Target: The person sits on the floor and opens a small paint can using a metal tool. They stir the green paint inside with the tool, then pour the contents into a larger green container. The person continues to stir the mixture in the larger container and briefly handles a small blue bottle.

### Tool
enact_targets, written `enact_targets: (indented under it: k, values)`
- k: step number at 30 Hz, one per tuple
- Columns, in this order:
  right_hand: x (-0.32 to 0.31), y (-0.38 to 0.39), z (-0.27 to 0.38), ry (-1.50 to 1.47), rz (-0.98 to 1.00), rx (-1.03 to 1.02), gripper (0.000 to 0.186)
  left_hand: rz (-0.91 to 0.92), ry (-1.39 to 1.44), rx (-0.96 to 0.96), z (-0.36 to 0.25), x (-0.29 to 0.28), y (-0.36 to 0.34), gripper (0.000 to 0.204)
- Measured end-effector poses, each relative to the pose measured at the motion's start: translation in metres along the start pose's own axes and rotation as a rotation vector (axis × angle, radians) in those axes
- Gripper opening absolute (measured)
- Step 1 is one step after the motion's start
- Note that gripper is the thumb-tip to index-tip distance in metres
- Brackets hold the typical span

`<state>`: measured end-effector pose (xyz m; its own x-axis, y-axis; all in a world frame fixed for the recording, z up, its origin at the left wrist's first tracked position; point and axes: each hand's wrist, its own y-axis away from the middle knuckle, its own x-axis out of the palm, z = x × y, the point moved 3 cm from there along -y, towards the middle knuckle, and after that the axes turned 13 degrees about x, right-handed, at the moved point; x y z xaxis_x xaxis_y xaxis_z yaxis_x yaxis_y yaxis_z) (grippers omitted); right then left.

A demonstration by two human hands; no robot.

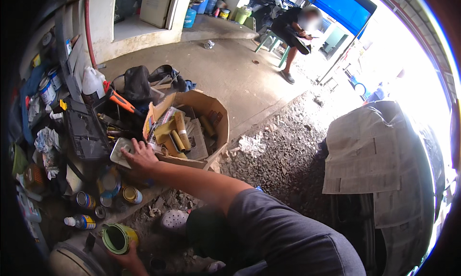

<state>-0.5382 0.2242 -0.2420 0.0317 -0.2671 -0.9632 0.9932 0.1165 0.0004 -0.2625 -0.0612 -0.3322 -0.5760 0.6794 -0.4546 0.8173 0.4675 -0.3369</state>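
Note:
My left hand [130,261] is wrapped round the side of a green and yellow paint can [116,238], low in the view. The can's open top shows a dark inside. My right hand [141,157] reaches across to the left, its fingers spread over the edge of a pale rectangular tin [121,152] and gripping it. The underside of that tin is hidden. Right beside it stands an open cardboard box [218,132] holding rolls of tape or paper, sheets and newspaper. A black plastic tool case [86,129] lies on the tin's other side.
Small paint cans [132,194], a yellow-labelled bottle [80,222] and a white jug [91,81] crowd the left. An orange-handled tool [122,102] lies behind the box. Gravel [283,156] borders the concrete floor. A newspaper-covered object [365,151] stands right; a person [293,31] sits far back.

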Motion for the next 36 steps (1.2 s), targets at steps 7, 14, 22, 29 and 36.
enact_targets:
  k: [7,14,22,29,36]
  values:
    - [-0.086,0.026,0.033,0.263,0.104,-0.058,0.092,-0.028,0.431,0.026,-0.033,0.001,-0.013,0.093]
    - [-0.165,0.068,0.029,0.347,0.352,-0.298,0.095,0.043,0.140,0.105,-0.058,0.010,-0.009,0.102]
    - [-0.205,0.089,0.092,0.586,0.608,-0.686,0.091,-0.010,0.046,0.104,-0.069,-0.002,-0.012,0.095]
    - [-0.191,0.110,0.130,0.889,0.699,-1.088,0.086,0.022,-0.067,0.153,-0.078,0.013,-0.011,0.089]
    - [-0.161,0.119,0.147,1.058,0.725,-1.295,0.081,0.100,-0.131,0.186,-0.085,0.034,0.000,0.099]
